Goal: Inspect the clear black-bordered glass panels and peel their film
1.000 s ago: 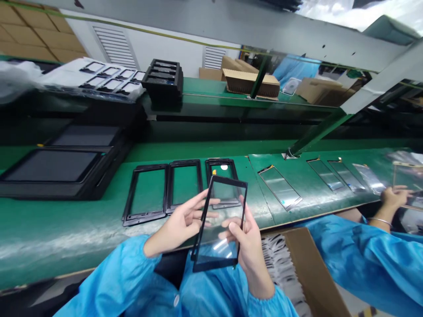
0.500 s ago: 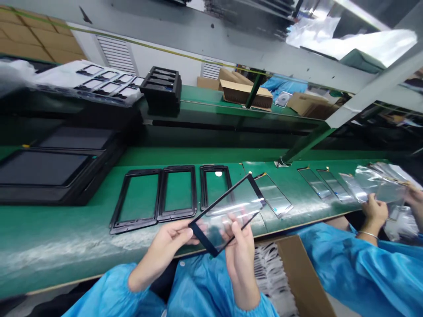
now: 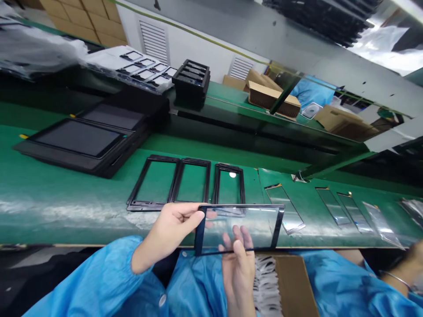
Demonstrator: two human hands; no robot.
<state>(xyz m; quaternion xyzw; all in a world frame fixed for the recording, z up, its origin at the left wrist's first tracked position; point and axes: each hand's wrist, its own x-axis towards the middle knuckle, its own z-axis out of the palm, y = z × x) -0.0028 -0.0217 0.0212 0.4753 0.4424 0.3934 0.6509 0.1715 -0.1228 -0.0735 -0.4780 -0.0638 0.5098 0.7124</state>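
Both my hands hold a clear glass panel with a black border (image 3: 254, 224), turned lengthwise above the green conveyor belt (image 3: 66, 211). My left hand (image 3: 175, 231) grips its left end. My right hand (image 3: 236, 273) holds the lower edge, with the fingers showing through the glass. Just beyond the panel lie three black open frames (image 3: 153, 182) in a row on the belt, the nearest one partly hidden behind it. To the right lie several narrow glass strips (image 3: 284, 208) with black and gold ends.
Two large black trays with dark screens (image 3: 77, 138) stand on the belt at left. A co-worker's hand (image 3: 413, 264) shows at lower right. Below the belt is a cardboard box (image 3: 292, 286) of packed items. A shelf behind holds a black rack (image 3: 191, 81).
The panel has turned from upright to lying sideways in my hands. The view has swung, and the co-worker's hand has dropped to the lower right corner without its clear sheets.
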